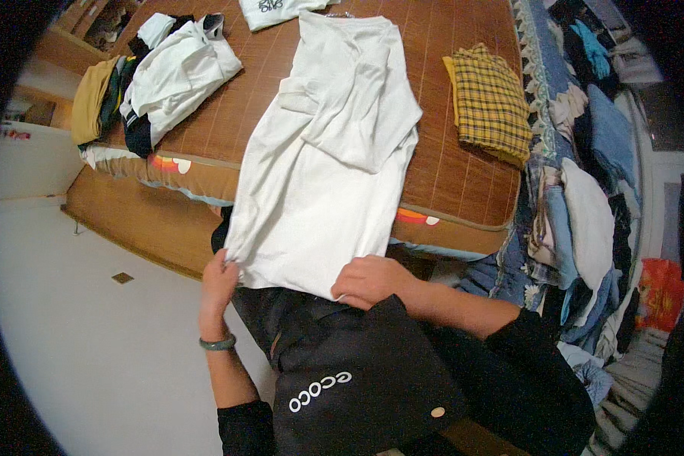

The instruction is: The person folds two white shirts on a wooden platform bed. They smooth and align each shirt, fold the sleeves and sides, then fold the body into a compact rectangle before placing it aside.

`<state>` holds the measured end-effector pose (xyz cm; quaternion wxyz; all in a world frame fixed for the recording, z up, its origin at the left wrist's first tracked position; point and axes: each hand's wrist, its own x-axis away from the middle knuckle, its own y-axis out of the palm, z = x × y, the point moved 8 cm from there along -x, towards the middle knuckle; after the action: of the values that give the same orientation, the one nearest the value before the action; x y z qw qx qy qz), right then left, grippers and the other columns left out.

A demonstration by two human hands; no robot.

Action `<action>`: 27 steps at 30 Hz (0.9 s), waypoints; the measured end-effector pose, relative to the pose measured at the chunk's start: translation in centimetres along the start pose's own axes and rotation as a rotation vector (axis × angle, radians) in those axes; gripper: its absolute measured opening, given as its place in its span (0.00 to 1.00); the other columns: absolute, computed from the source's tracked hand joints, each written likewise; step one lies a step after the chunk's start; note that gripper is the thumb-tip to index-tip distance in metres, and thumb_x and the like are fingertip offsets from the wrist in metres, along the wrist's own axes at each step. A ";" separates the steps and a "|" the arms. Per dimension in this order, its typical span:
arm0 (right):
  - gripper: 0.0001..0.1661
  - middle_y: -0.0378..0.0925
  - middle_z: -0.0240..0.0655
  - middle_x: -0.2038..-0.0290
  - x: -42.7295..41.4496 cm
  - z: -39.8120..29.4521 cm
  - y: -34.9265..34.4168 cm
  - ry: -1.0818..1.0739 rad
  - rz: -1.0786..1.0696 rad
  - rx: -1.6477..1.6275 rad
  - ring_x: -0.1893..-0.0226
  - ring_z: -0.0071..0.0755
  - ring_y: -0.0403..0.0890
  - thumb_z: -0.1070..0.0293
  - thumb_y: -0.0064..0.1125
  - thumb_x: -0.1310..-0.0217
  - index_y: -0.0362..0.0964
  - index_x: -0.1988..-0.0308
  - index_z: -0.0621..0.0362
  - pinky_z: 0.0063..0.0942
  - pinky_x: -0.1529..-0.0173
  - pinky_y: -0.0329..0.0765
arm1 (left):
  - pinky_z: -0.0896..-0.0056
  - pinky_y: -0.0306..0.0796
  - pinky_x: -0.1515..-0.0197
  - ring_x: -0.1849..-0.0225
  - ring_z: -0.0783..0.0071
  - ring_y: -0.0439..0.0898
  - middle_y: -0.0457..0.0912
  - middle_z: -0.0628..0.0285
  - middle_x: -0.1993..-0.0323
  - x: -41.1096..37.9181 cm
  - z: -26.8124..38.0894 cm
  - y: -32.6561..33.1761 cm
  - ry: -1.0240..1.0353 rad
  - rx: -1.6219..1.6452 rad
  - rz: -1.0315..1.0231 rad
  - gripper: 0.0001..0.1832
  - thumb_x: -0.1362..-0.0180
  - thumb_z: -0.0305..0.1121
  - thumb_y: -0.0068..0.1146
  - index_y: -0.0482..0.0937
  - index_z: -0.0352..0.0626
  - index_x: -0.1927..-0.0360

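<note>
A white long-sleeved top (pixel 325 211) hangs over the front edge of the bed, its upper part lying on the brown mat with the sleeves folded inward across the body. My left hand (pixel 221 279) pinches the near left corner of its hem. With the fingers curled over the cloth, my right hand (pixel 373 279) grips the hem towards the right. The hem is drawn close to the front of my black apron (pixel 365 365), clear of the mattress. Creases run down the left side of the top.
A yellow plaid garment (pixel 487 102) lies folded at the right of the bed mat (pixel 456 188). White clothes (pixel 176 80) and a tan folded garment (pixel 93 102) are heaped at the left. Another white printed garment (pixel 268 11) lies at the far edge. More clothes (pixel 587 222) are piled at right.
</note>
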<state>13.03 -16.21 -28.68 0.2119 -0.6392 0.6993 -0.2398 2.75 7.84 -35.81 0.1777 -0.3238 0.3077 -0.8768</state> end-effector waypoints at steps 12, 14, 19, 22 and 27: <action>0.24 0.69 0.32 0.49 1.2 4.4 2.6 0.277 -0.096 -0.692 0.54 0.25 0.71 0.65 0.53 0.40 0.63 0.44 0.56 0.24 0.48 0.68 | 0.53 0.61 0.42 0.43 0.45 0.66 0.68 0.43 0.45 1.1 6.1 2.7 0.463 -0.343 0.172 0.24 0.49 0.37 0.59 0.69 0.38 0.49; 0.24 0.70 0.34 0.49 0.7 4.6 3.5 0.244 -0.093 -0.681 0.53 0.26 0.71 0.63 0.55 0.40 0.64 0.45 0.57 0.24 0.47 0.68 | 0.53 0.59 0.41 0.40 0.45 0.63 0.63 0.41 0.41 -0.6 9.7 4.6 0.578 -0.228 0.152 0.27 0.46 0.38 0.57 0.66 0.37 0.45; 0.21 0.71 0.37 0.50 -1.8 8.0 -0.2 0.275 0.159 -0.602 0.48 0.28 0.69 0.66 0.54 0.41 0.66 0.48 0.58 0.27 0.43 0.66 | 0.46 0.50 0.37 0.34 0.42 0.51 0.52 0.40 0.35 -8.4 11.8 5.7 0.330 -0.161 0.381 0.37 0.46 0.45 0.56 0.57 0.40 0.37; 0.23 0.67 0.41 0.48 -1.9 12.7 -10.2 0.246 0.661 0.021 0.47 0.40 0.68 0.66 0.60 0.46 0.67 0.50 0.59 0.33 0.42 0.65 | 0.44 0.47 0.37 0.33 0.41 0.47 0.49 0.41 0.34 -11.6 12.4 5.4 0.263 -0.274 0.455 0.39 0.47 0.49 0.56 0.56 0.41 0.36; 0.34 0.66 0.49 0.48 -3.7 20.6 -18.7 0.439 0.807 0.332 0.46 0.45 0.68 0.58 0.59 0.46 0.59 0.43 0.62 0.37 0.41 0.65 | 0.45 0.51 0.39 0.36 0.46 0.54 0.58 0.46 0.37 -13.9 17.5 5.1 0.546 -0.274 0.585 0.31 0.47 0.44 0.57 0.65 0.40 0.42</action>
<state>40.63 -15.11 -33.79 0.2345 -0.2088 0.8718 -0.3761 25.29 3.75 -35.05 0.2865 0.0006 0.5363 -0.7939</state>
